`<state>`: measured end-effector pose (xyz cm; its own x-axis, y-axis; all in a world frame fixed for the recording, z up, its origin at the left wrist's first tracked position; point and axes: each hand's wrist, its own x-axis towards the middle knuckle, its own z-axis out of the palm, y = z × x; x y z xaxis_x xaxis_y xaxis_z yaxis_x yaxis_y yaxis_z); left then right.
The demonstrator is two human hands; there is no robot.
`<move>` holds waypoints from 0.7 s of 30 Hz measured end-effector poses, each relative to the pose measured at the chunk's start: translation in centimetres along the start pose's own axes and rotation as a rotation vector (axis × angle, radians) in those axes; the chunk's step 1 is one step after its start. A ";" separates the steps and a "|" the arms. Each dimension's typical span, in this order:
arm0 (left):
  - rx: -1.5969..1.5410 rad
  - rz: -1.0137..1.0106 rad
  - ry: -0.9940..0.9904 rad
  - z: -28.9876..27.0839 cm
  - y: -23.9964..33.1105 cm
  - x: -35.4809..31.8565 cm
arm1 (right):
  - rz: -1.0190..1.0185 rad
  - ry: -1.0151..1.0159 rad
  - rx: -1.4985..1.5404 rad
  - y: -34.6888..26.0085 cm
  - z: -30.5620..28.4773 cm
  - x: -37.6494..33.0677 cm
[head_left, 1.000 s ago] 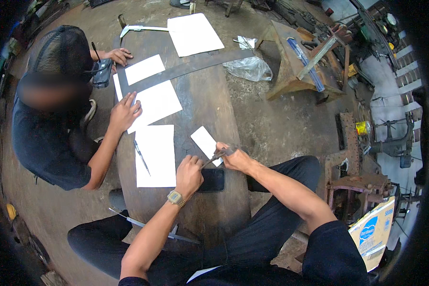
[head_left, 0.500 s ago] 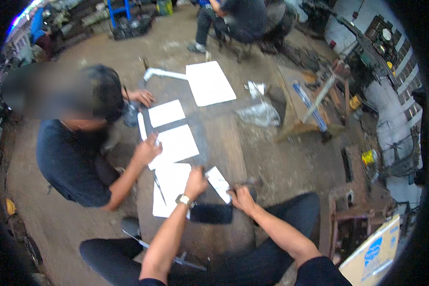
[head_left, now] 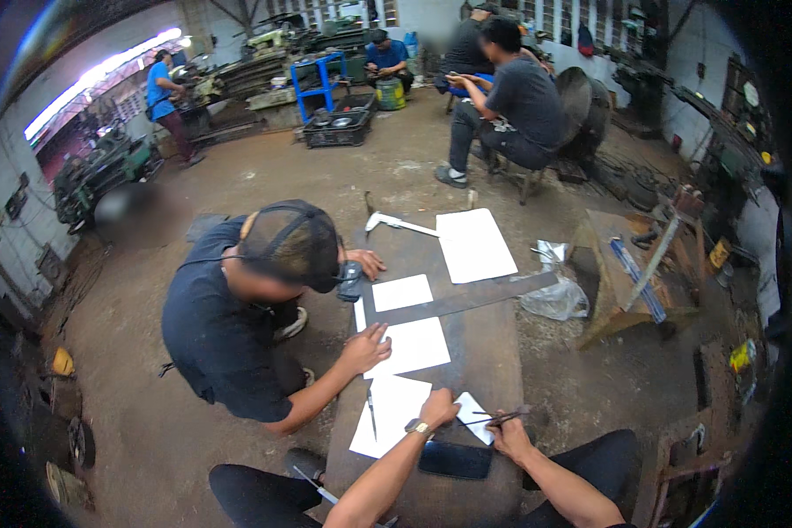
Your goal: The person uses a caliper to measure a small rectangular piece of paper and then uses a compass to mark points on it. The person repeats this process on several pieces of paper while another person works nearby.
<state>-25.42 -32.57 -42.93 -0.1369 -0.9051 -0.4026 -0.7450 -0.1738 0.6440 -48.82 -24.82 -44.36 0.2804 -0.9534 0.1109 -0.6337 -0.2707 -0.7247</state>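
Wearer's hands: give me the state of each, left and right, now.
Left hand: fingers curled beside the white card; cannot tell whether it holds anything.
Right hand: closed, holding a dark tool.

Beyond the far edge of your wooden worktop (head_left: 493,339), a worn brown floor (head_left: 326,180) spreads toward pale walls (head_left: 18,154), and past the worktop's far-left corner you see a slanting strip of bright light (head_left: 106,77). Off the right edge stands a small wooden table (head_left: 604,260), with barred windows (head_left: 567,18) at the back

A workshop (stained floor (head_left: 264,180)): green machinery (head_left: 92,183), calipers (head_left: 405,224), large metal square (head_left: 475,302).
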 end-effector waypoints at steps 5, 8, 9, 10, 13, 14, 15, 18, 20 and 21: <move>-0.005 0.031 0.052 0.5 2.9 1.8 | -0.015 0.062 -0.074 -0.1 0.2 0.1; 0.018 0.039 0.068 1.3 4.0 3.1 | -0.006 0.038 -0.030 -0.4 0.0 0.3; 0.046 0.022 0.076 1.5 3.8 3.4 | 0.020 0.015 -0.092 -0.6 -0.1 0.3; 0.071 0.015 0.057 1.9 3.5 3.6 | -0.028 -0.004 -0.093 -0.6 -0.3 0.4; 0.221 0.218 0.067 1.5 -0.3 3.7 | -0.112 0.023 -0.116 -0.7 -0.6 0.3; 0.156 0.152 0.144 1.8 -1.7 2.6 | -0.085 -0.018 -0.169 -0.6 -0.3 0.6; 0.164 0.058 0.018 1.3 -2.9 2.4 | -0.057 -0.019 -0.138 -0.6 -0.4 0.3; 0.176 -0.002 -0.079 0.2 -3.3 1.7 | -0.185 0.041 -0.033 -0.5 -0.3 0.4; 0.136 0.027 0.000 -0.2 -1.6 1.6 | -0.115 0.031 0.006 -0.8 -0.3 0.3; 0.093 0.066 0.035 -0.4 -0.4 1.8 | -0.104 0.023 -0.009 -1.0 -0.3 0.3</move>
<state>-25.10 -34.24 -43.69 -0.1664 -0.9266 -0.3372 -0.7927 -0.0777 0.6047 -48.32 -24.92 -43.43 0.3287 -0.9228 0.2012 -0.6081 -0.3698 -0.7024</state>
